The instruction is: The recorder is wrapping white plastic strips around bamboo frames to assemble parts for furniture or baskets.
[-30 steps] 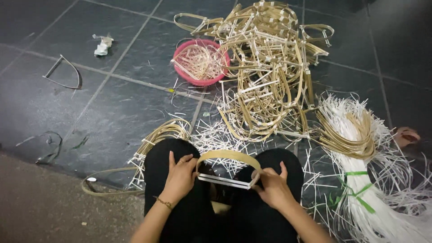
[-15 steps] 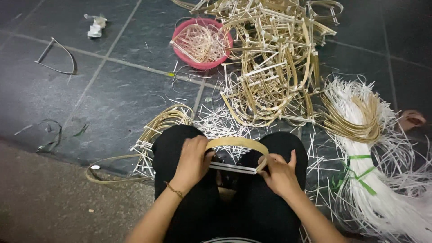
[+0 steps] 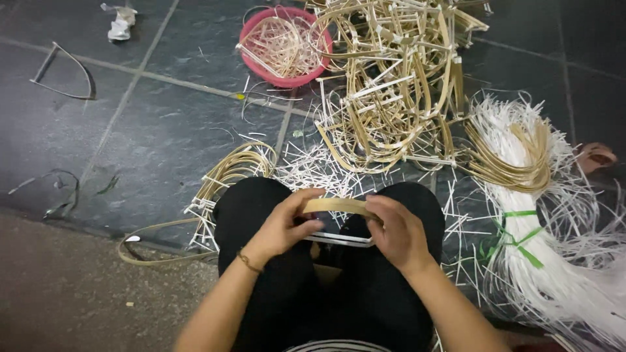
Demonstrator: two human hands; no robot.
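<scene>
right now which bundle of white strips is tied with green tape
The big white strip bundle on the floor at the person's right, crossed by green tape. The short white strips scattered ahead of the knees lie loose, untied.

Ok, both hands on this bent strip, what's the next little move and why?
Probably press the flat bar tighter against the ends of the bamboo arch. The left hand and right hand each pinch one end over the knees, and the bar looks only loosely set across them.

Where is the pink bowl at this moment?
In the head view, the pink bowl sits on the dark floor tiles at top centre, touching the left edge of the pile of bent cane frames.
</scene>
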